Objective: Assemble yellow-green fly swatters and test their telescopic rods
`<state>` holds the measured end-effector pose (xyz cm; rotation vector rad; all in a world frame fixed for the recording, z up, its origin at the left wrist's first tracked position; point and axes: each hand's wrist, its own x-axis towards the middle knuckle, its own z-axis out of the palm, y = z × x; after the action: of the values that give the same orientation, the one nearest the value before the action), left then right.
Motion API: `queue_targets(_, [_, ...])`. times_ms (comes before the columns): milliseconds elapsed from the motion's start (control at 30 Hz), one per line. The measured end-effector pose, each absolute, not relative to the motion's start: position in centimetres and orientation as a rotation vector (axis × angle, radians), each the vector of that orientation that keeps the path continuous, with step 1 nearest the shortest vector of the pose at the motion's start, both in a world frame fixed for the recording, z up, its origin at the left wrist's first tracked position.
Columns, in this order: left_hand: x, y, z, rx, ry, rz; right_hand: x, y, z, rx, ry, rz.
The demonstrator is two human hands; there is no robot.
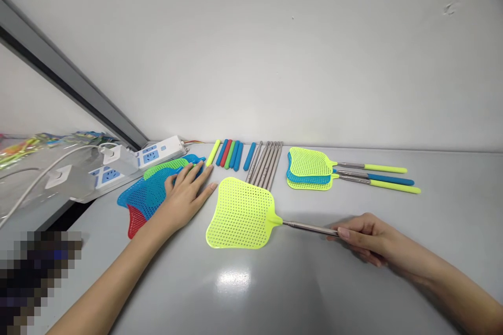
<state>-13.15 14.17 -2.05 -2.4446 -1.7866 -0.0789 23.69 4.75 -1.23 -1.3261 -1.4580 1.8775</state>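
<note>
My right hand (365, 241) pinches the bare metal rod of a yellow-green fly swatter (241, 214), its perforated head pointing left above the grey table. No coloured sleeve shows on the visible part of that rod. My left hand (187, 193) lies with fingers stretched out over the right edge of a pile of loose swatter heads. Blue heads (143, 193) make up most of that pile, with a green head (163, 167) behind and a red head (135, 221) sticking out in front. Just beyond the left fingertips is a yellow handle sleeve (212, 153).
Blue, red and green handle sleeves (229, 154) lie in a row by the wall, beside several metal rods (268, 162). Three assembled swatters (312, 162) are stacked at right. A white power strip (161, 152) with plugged-in cables and a clear plastic bag (23, 188) occupy the left.
</note>
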Motion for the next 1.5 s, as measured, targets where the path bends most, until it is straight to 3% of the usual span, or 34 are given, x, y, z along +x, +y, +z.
queue_targets(400, [-12.8, 14.5, -2.0, -2.435, -1.783, -0.097, 23.5, 4.7, -1.0, -1.358, -1.492, 1.883])
queue_targets(1100, [-11.6, 13.3, 0.2, -2.325, -1.849, -0.705, 23.0, 4.8, -0.3, -1.369, -1.471, 1.861])
queue_targets(1500, [-11.8, 12.7, 0.1, -2.24, -1.912, -0.878, 23.2, 4.7, -0.7, -1.436, -1.405, 1.861])
